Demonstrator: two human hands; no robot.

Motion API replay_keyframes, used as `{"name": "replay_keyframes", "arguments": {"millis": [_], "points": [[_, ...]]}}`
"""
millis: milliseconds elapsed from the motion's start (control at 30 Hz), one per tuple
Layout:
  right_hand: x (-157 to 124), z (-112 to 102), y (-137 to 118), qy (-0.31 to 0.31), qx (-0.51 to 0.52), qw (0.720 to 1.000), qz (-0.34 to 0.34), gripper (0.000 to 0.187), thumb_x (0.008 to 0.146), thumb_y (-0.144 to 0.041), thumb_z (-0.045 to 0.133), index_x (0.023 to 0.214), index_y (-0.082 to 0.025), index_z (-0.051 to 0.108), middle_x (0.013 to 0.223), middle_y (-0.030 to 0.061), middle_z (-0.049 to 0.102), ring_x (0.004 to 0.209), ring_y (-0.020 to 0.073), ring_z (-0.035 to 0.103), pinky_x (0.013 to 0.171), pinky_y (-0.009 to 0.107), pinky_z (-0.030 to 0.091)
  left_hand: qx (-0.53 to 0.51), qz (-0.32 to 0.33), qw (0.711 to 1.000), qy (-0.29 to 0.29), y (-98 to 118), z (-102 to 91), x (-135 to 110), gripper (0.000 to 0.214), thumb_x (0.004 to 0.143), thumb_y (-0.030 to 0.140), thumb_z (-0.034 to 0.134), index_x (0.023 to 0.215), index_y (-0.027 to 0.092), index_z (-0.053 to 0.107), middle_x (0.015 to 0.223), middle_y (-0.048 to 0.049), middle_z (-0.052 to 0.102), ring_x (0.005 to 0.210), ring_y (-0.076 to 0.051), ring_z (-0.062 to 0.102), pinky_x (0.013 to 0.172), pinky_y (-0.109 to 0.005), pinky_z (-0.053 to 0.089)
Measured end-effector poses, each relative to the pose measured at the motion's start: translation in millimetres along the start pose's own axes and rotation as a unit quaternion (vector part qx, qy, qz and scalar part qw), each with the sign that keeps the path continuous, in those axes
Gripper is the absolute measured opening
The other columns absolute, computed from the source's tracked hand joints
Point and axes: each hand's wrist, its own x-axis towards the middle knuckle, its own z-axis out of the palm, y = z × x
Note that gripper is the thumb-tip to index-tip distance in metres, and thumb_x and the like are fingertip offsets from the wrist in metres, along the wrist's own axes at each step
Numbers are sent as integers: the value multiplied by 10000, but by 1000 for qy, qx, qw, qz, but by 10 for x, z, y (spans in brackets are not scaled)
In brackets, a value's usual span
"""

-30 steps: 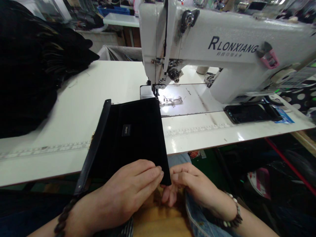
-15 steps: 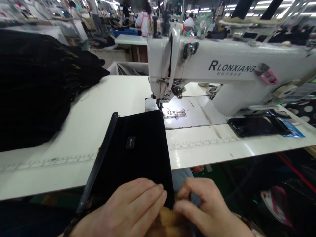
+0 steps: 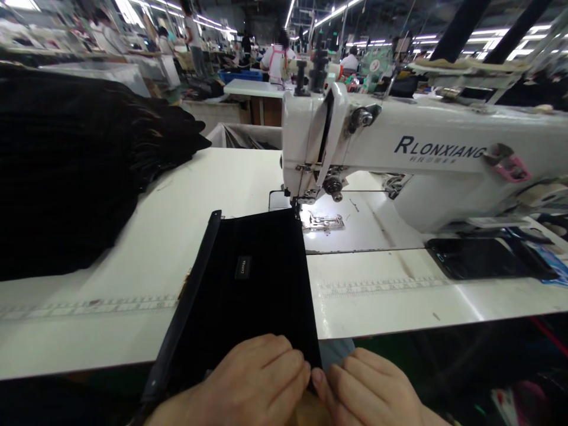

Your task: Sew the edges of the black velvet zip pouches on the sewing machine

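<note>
A flat, four-sided black fabric piece (image 3: 266, 302) lies on the long white table (image 3: 368, 310), its far right corner at the dark metal presser foot (image 3: 296, 207) of the white RLONXIANG sewing machine (image 3: 377, 148) and its near end hanging over the table's near edge.

Some of the making looks done: a small black label with pale lettering (image 3: 242, 267) sits on the piece's face, and a smooth dark strip with a stud near each end (image 3: 190, 296) runs down its left side. The right edge, stretching from the foot to the hands, appears to be the part in work. With most of it on the near side of the needle, that seam is probably closer to its start than its finish; no stitches can be made out on the black.

The left hand (image 3: 261, 378) has its fingers curled down on the near right corner, gripping it, its thumb hidden. The right hand (image 3: 370, 384) pinches the same corner from the right, thumb against bent fingers.
</note>
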Motion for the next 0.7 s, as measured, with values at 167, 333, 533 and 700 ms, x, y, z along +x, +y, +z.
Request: {"name": "replay_keyframes", "arguments": {"millis": [167, 333, 533, 700], "points": [[107, 29, 163, -16, -17, 999, -40, 296, 820, 17, 374, 701, -128, 604, 555, 6, 522, 480, 126, 431, 457, 305, 346, -14, 20, 1000, -6, -182, -29, 186, 457, 911, 63, 160, 761, 115, 589, 675, -32, 593, 598, -148, 504, 640, -275, 466], [216, 108, 377, -39, 8, 997, -59, 337, 819, 1, 306, 697, -111, 600, 584, 42, 508, 513, 147, 412, 479, 320, 317, 13, 47, 997, -61, -344, 18, 263, 303, 842, 41, 304, 795, 100, 596, 746, -46, 607, 641, -165, 514, 611, -290, 472], [306, 169, 596, -104, 40, 992, -55, 215, 791, -44, 384, 745, -114, 582, 647, 56, 522, 578, 168, 418, 528, 325, 306, 32, 80, 994, -70, -556, 95, 335, 294, 857, 99, 318, 774, 103, 600, 757, -75, 614, 659, -175, 526, 599, -295, 477], [393, 258, 773, -119, 58, 991, -34, 156, 778, -62, 445, 855, -90, 577, 698, 50, 552, 595, 161, 426, 566, 311, 316, 33, 106, 993, -32, -768, 78, 428, 444, 893, 57, 195, 764, 89, 618, 735, -71, 626, 641, -169, 543, 585, -287, 484]]}}
